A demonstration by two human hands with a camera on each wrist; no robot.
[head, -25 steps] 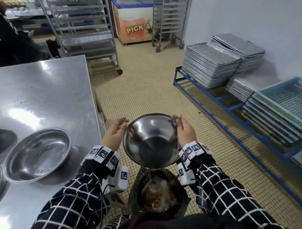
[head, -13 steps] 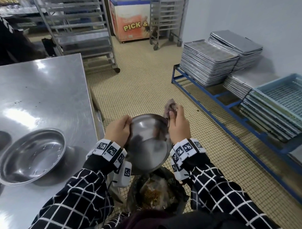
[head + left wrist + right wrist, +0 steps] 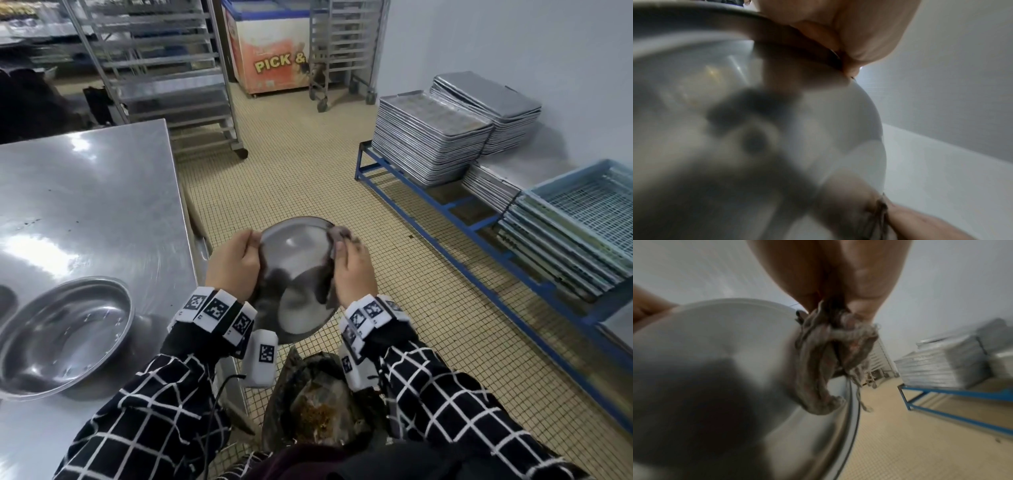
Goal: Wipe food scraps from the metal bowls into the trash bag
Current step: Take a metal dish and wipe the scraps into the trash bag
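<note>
- On the steel counter (image 3: 89,205), near its front right corner, we note an upright bowl (image 3: 65,335), resting untouched.
- Just right of the counter's right edge, we find the left hand (image 3: 233,267) gripping the left rim of a second bowl (image 3: 294,274); the fingers curl over the rim, as the left wrist view confirms.
- This held bowl is off the counter, tilted with its underside toward the person, directly above the trash bag (image 3: 329,407).
- The trash bag stands open on the tiled floor (image 3: 308,164) beside the counter; brown food scraps (image 3: 315,414) lie inside.
- The right hand (image 3: 352,270) is closed on a crumpled grey rag (image 3: 828,356), pinching it against the bowl's right rim.
- Further right, a blue rack (image 3: 455,209) along the wall carries stacked metal trays (image 3: 428,137) and blue mesh crates (image 3: 589,202).
</note>
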